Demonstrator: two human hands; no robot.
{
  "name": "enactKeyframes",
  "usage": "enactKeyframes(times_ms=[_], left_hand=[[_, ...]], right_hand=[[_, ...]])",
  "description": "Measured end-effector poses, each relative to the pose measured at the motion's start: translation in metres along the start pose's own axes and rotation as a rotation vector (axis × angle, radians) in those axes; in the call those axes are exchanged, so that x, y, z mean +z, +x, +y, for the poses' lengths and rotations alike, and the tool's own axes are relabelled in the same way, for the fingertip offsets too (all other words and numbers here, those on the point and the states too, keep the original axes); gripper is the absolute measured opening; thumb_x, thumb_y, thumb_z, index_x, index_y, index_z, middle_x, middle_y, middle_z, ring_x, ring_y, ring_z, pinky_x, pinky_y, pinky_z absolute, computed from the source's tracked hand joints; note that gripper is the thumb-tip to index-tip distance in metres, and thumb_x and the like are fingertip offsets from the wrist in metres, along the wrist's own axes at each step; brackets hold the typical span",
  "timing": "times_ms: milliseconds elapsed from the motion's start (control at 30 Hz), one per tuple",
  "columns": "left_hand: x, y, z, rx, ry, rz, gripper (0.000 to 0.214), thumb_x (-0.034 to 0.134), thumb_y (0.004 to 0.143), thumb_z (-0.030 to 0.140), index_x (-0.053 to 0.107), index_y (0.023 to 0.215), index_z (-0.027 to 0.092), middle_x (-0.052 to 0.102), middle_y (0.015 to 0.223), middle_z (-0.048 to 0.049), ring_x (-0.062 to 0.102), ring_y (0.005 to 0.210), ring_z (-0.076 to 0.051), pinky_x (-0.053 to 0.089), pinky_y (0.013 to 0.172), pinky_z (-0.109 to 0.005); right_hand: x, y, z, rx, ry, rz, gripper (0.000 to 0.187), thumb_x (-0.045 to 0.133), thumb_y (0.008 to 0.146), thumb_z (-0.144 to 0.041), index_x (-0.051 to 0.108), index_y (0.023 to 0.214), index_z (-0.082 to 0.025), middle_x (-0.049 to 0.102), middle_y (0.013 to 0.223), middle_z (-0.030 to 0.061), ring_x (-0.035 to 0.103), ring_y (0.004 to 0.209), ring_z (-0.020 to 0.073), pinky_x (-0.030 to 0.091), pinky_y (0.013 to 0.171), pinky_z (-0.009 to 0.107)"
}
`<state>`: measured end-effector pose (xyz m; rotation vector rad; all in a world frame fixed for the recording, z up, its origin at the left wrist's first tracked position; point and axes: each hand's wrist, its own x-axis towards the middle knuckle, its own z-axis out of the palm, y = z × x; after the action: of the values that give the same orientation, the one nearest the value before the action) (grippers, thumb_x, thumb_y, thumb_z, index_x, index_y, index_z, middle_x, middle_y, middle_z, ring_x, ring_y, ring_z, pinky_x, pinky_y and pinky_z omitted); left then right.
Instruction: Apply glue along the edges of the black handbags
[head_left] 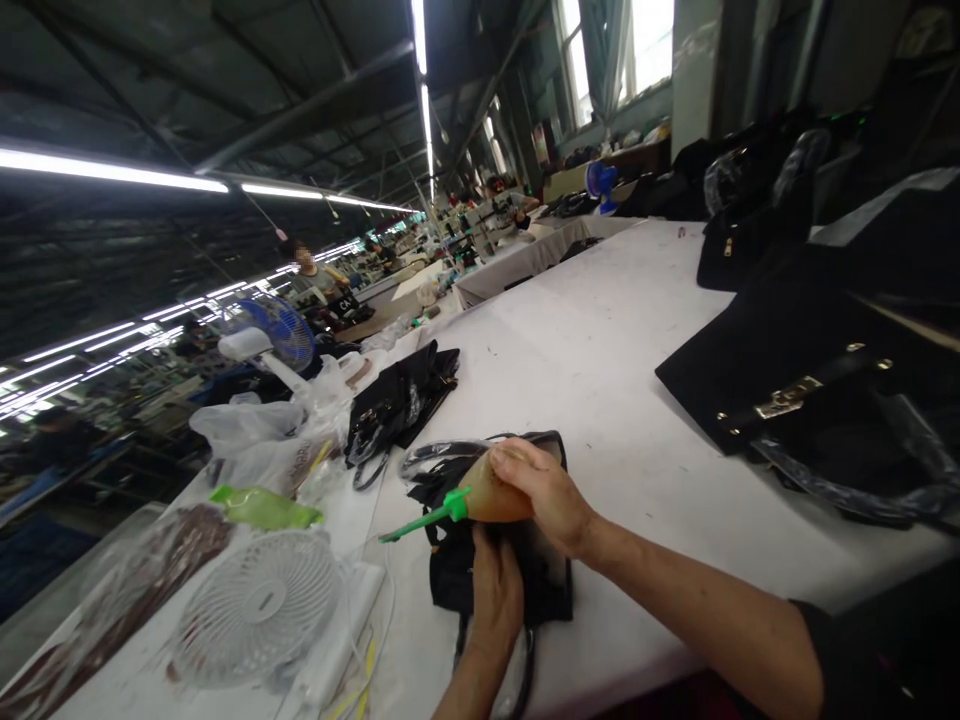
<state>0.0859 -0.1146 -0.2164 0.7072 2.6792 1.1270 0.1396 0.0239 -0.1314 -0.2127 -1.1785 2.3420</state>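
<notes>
My right hand (544, 495) is closed around a squeeze bottle (491, 497) of amber liquid, probably glue. The bottle lies tilted, its long green nozzle (416, 524) pointing left and slightly down, clear of the bag. Below it, my left hand (495, 590) grips a small black bag (551, 590) with dark handles, partly wrapped in clear plastic. The left fingertips are hidden in the dark fabric and behind the bottle. The bag rests on the white table (600, 330).
Left of my hands lie a white fan (259, 605), a bright green packet (266, 508) and clear plastic bags (251, 430). More black bags (401, 395) lie beyond. Large black bag pieces with gold fittings (795, 395) cover the right side. A person (315, 275) is farther off.
</notes>
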Motion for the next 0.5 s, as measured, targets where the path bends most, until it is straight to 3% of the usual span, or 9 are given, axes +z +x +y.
enactKeyframes(times_ms=[100,167,233,300,400,500], left_hand=[[0.003,-0.002,0.012,-0.005,0.066,-0.14,0.046,0.035,0.093,0.03,0.039,0.134,0.009,0.066,0.118,-0.0221,0.063,0.113,-0.032,0.047,0.098,-0.046],[0.002,-0.006,0.019,0.042,0.092,-0.215,0.052,0.04,0.093,0.039,0.038,0.135,0.009,0.063,0.125,-0.022,0.061,0.116,-0.034,0.044,0.1,-0.046],[0.001,-0.011,0.021,0.029,0.195,-0.256,0.072,0.057,0.084,0.053,0.039,0.136,0.006,0.06,0.129,-0.0235,0.058,0.117,-0.038,0.041,0.102,-0.049],[0.003,-0.013,0.02,-0.02,0.347,-0.259,0.084,0.07,0.072,0.053,0.043,0.132,0.001,0.062,0.126,-0.0252,0.058,0.114,-0.042,0.039,0.102,-0.052],[0.007,-0.011,0.011,-0.003,0.427,-0.196,0.056,0.064,0.079,0.037,0.055,0.123,0.003,0.066,0.121,-0.0222,0.06,0.115,-0.038,0.037,0.105,-0.05],[0.0,-0.004,0.003,0.01,0.278,-0.146,0.031,0.053,0.086,0.027,0.065,0.109,0.01,0.071,0.105,-0.0166,0.066,0.102,-0.032,0.047,0.093,-0.042]], right_hand=[[-0.001,-0.002,0.004,0.012,-0.009,-0.001,0.03,0.073,0.081,-0.047,0.067,0.085,-0.017,0.06,0.077,-0.0012,0.051,0.074,0.0149,0.038,0.071,0.029],[-0.004,-0.002,0.005,0.019,-0.008,0.006,0.032,0.074,0.079,-0.049,0.068,0.085,-0.018,0.06,0.076,-0.0014,0.05,0.074,0.015,0.038,0.07,0.028],[-0.007,-0.001,0.006,0.024,0.001,0.016,0.034,0.075,0.078,-0.05,0.069,0.086,-0.018,0.061,0.077,-0.0015,0.051,0.075,0.0154,0.038,0.071,0.028],[-0.009,0.0,0.006,0.032,0.017,0.024,0.033,0.077,0.076,-0.05,0.07,0.086,-0.019,0.062,0.078,-0.0013,0.052,0.077,0.0157,0.039,0.073,0.028],[-0.01,0.0,0.002,0.056,0.064,0.039,0.033,0.081,0.073,-0.047,0.071,0.083,-0.018,0.064,0.078,-0.0008,0.052,0.077,0.0159,0.04,0.072,0.027],[-0.011,0.001,-0.006,0.087,0.144,0.069,0.031,0.082,0.071,-0.045,0.072,0.081,-0.017,0.066,0.078,0.0004,0.054,0.076,0.0163,0.042,0.069,0.026]])
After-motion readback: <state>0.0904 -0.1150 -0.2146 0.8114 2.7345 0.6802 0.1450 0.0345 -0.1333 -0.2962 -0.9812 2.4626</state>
